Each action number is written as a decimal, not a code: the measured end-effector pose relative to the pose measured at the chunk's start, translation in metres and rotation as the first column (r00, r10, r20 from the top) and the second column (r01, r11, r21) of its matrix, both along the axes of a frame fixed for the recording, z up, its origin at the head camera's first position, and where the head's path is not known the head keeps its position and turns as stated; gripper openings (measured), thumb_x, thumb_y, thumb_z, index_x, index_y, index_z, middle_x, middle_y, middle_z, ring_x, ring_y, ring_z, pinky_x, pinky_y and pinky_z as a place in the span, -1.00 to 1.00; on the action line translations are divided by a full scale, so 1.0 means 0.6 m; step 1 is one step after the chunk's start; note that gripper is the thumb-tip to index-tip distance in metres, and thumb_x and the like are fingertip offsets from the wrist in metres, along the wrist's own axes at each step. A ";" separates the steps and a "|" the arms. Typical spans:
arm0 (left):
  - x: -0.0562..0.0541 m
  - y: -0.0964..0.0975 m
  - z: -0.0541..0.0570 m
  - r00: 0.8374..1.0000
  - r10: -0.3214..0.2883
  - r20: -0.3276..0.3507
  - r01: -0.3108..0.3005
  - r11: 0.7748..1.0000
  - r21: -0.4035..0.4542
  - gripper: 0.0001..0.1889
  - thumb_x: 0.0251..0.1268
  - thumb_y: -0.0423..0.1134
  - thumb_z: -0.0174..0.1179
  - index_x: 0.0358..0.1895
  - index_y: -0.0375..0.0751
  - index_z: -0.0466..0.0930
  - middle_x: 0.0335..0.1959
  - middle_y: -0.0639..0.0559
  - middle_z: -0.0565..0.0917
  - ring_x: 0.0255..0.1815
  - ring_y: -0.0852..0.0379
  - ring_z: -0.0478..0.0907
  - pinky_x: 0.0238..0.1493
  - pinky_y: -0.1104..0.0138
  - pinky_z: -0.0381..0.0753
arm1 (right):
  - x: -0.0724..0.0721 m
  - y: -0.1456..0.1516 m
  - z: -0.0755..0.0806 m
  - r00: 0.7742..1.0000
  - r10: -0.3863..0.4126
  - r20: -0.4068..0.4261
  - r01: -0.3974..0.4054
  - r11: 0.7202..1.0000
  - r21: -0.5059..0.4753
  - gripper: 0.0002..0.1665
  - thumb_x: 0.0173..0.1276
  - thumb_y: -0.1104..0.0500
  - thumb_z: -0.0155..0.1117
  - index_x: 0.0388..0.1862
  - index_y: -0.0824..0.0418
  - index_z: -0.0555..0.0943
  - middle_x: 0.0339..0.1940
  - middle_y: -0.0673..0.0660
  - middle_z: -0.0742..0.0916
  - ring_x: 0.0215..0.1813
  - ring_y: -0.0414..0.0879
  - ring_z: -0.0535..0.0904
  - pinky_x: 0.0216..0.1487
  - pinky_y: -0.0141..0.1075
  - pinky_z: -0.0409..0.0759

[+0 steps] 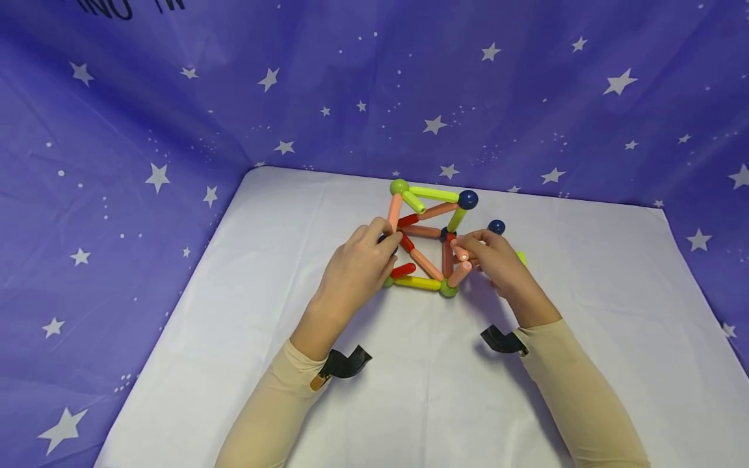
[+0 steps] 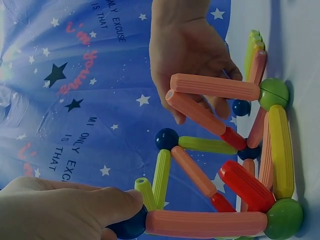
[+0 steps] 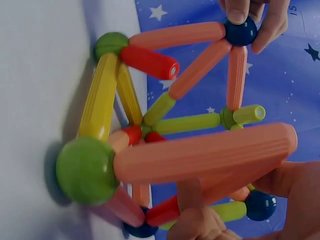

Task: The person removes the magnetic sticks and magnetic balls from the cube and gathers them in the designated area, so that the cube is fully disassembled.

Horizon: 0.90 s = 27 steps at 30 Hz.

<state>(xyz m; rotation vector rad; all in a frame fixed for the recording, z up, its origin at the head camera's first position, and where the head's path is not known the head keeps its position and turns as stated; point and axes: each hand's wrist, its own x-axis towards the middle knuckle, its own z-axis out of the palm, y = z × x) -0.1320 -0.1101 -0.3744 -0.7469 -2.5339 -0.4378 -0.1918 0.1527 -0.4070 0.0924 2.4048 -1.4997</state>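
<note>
A frame of magnetic sticks and balls (image 1: 417, 283) stands on the white table between both hands. My left hand (image 1: 359, 263) pinches a dark blue ball (image 3: 241, 32) at an upper corner; a pink stick (image 2: 205, 222) runs from it down to a green ball (image 2: 284, 218). With thumb and fingers, my right hand (image 1: 497, 260) holds a pink-and-red stick (image 2: 197, 112) that slants up from a low dark blue ball (image 2: 249, 152). Close beside it, another pink stick (image 2: 215, 86) rises from a green ball (image 2: 274, 95); their free upper ends nearly meet. A red stick (image 3: 150, 62) juts out with one end free.
Past my right hand lie a loose dark blue ball (image 1: 497, 226) and yellow-green sticks (image 1: 522, 258), partly hidden by that hand. A purple star-patterned cloth (image 1: 374, 84) hangs behind the white table (image 1: 409, 390). Black straps (image 1: 345, 363) stick out at both wrists.
</note>
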 end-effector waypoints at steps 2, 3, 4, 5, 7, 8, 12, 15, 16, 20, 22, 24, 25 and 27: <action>0.000 0.001 0.001 1.000 0.000 0.001 0.000 1.000 -0.001 -0.64 0.13 -0.34 0.40 0.03 -0.25 0.68 -0.09 -0.02 0.47 -0.26 0.06 0.47 -0.37 0.34 0.63 | -0.002 -0.003 0.001 1.000 -0.006 0.018 0.007 0.998 -0.061 -0.52 0.42 -0.06 0.14 0.06 0.31 0.45 -0.20 0.10 0.59 -0.26 -0.08 0.44 -0.16 -0.18 0.42; 0.000 0.001 0.001 1.000 0.000 0.002 0.000 1.000 -0.001 -0.65 0.13 -0.34 0.40 0.03 -0.25 0.68 -0.09 -0.02 0.47 -0.26 0.06 0.47 -0.37 0.34 0.63 | -0.003 -0.004 0.001 1.000 -0.007 0.027 0.009 0.997 -0.082 -0.54 0.41 -0.04 0.15 0.05 0.31 0.45 -0.24 0.07 0.60 -0.28 -0.10 0.44 -0.17 -0.19 0.42; 0.000 0.002 0.001 1.000 0.001 0.003 -0.001 1.000 -0.001 -0.65 0.13 -0.34 0.40 0.03 -0.24 0.69 -0.09 -0.02 0.47 -0.26 0.06 0.47 -0.37 0.35 0.63 | -0.004 -0.004 0.001 0.999 -0.008 0.033 0.012 0.995 -0.099 -0.55 0.40 -0.02 0.17 0.04 0.31 0.45 -0.27 0.05 0.60 -0.29 -0.12 0.44 -0.18 -0.22 0.42; 0.000 0.002 0.002 1.000 0.001 0.004 -0.001 1.000 0.000 -0.65 0.13 -0.34 0.40 0.03 -0.24 0.69 -0.09 -0.02 0.48 -0.26 0.06 0.47 -0.37 0.35 0.63 | -0.004 -0.005 0.001 0.999 -0.011 0.041 0.016 0.993 -0.118 -0.56 0.39 0.00 0.18 0.03 0.31 0.45 -0.30 0.03 0.60 -0.32 -0.14 0.44 -0.21 -0.24 0.41; 0.000 0.002 0.002 1.000 0.002 0.005 -0.002 1.000 -0.002 -0.65 0.14 -0.34 0.39 0.03 -0.24 0.69 -0.08 -0.02 0.48 -0.26 0.07 0.47 -0.37 0.35 0.63 | -0.005 -0.005 0.000 0.998 -0.011 0.054 0.019 0.989 -0.149 -0.57 0.39 0.02 0.20 0.06 0.29 0.44 -0.33 0.02 0.59 -0.35 -0.15 0.45 -0.25 -0.29 0.43; 0.000 0.002 0.002 1.000 0.003 0.006 -0.003 1.000 -0.002 -0.66 0.15 -0.34 0.38 0.03 -0.24 0.68 -0.08 -0.02 0.48 -0.26 0.07 0.47 -0.37 0.35 0.63 | -0.005 -0.005 0.000 0.998 -0.013 0.056 0.022 0.986 -0.164 -0.57 0.39 0.04 0.21 0.08 0.28 0.43 -0.32 0.03 0.58 -0.36 -0.16 0.46 -0.27 -0.31 0.44; 0.000 0.001 0.001 1.000 0.005 0.015 -0.005 1.000 -0.002 -0.66 0.16 -0.33 0.37 0.04 -0.24 0.68 -0.07 -0.02 0.48 -0.26 0.08 0.47 -0.36 0.36 0.62 | -0.005 -0.007 -0.001 1.000 -0.016 0.023 0.021 0.974 -0.224 -0.59 0.37 0.17 0.18 0.15 0.26 0.43 -0.19 0.12 0.63 -0.31 -0.12 0.47 -0.24 -0.29 0.38; 0.001 0.001 0.001 1.000 0.008 0.018 -0.008 1.000 -0.005 -0.66 0.15 -0.33 0.37 0.04 -0.23 0.68 -0.08 -0.02 0.48 -0.27 0.08 0.45 -0.36 0.36 0.62 | -0.001 -0.006 0.001 1.000 -0.013 -0.012 0.010 0.966 -0.259 -0.60 0.32 0.26 0.15 0.15 0.22 0.45 -0.11 0.19 0.68 -0.28 -0.11 0.47 -0.19 -0.26 0.37; 0.001 0.001 0.001 1.000 0.010 0.018 -0.010 1.000 -0.009 -0.66 0.16 -0.33 0.37 0.04 -0.23 0.68 -0.08 -0.02 0.47 -0.28 0.08 0.45 -0.37 0.36 0.62 | 0.001 -0.005 0.002 1.000 -0.013 -0.026 0.005 0.963 -0.268 -0.60 0.32 0.27 0.14 0.14 0.21 0.45 -0.13 0.21 0.70 -0.28 -0.11 0.48 -0.19 -0.27 0.39; 0.002 0.000 0.003 1.000 0.014 0.011 -0.014 1.000 -0.021 -0.66 0.15 -0.33 0.37 0.04 -0.21 0.68 -0.08 -0.02 0.47 -0.29 0.08 0.44 -0.39 0.35 0.61 | 0.010 0.009 0.009 0.997 -0.019 -0.073 -0.007 0.943 -0.334 -0.65 0.37 0.26 0.16 0.13 0.22 0.44 -0.20 0.20 0.72 -0.41 -0.16 0.51 -0.39 -0.39 0.49; 0.002 0.001 0.003 1.000 0.013 0.009 -0.013 1.000 -0.020 -0.66 0.15 -0.33 0.37 0.04 -0.22 0.68 -0.08 -0.02 0.47 -0.29 0.07 0.44 -0.39 0.35 0.62 | 0.014 0.023 0.012 0.995 -0.041 -0.096 0.001 0.925 -0.380 -0.66 0.40 0.26 0.18 0.12 0.25 0.44 -0.22 0.18 0.73 -0.39 -0.16 0.56 -0.42 -0.43 0.51; 0.003 0.001 0.004 1.000 0.011 0.011 -0.010 1.000 -0.014 -0.65 0.14 -0.34 0.38 0.04 -0.22 0.68 -0.08 -0.03 0.47 -0.29 0.07 0.44 -0.39 0.35 0.62 | 0.018 0.040 0.010 0.991 -0.069 -0.111 0.017 0.913 -0.407 -0.67 0.41 0.26 0.18 0.12 0.26 0.43 -0.23 0.14 0.74 -0.35 -0.15 0.61 -0.42 -0.44 0.54; 0.003 0.001 0.003 1.000 0.010 0.012 -0.010 1.000 -0.012 -0.65 0.13 -0.34 0.39 0.04 -0.22 0.68 -0.08 -0.03 0.47 -0.29 0.07 0.44 -0.38 0.35 0.62 | 0.018 0.050 0.009 0.989 -0.086 -0.119 0.026 0.901 -0.432 -0.67 0.42 0.27 0.18 0.11 0.29 0.42 -0.21 0.15 0.74 -0.23 -0.13 0.65 -0.31 -0.43 0.58; 0.003 0.001 0.003 1.000 0.011 0.015 -0.011 1.000 -0.011 -0.65 0.14 -0.34 0.38 0.03 -0.22 0.68 -0.07 -0.02 0.47 -0.29 0.07 0.45 -0.38 0.35 0.62 | 0.021 0.072 0.004 0.986 -0.129 -0.110 0.066 0.892 -0.446 -0.68 0.42 0.28 0.18 0.11 0.27 0.42 -0.24 0.11 0.75 -0.24 -0.15 0.67 -0.32 -0.44 0.58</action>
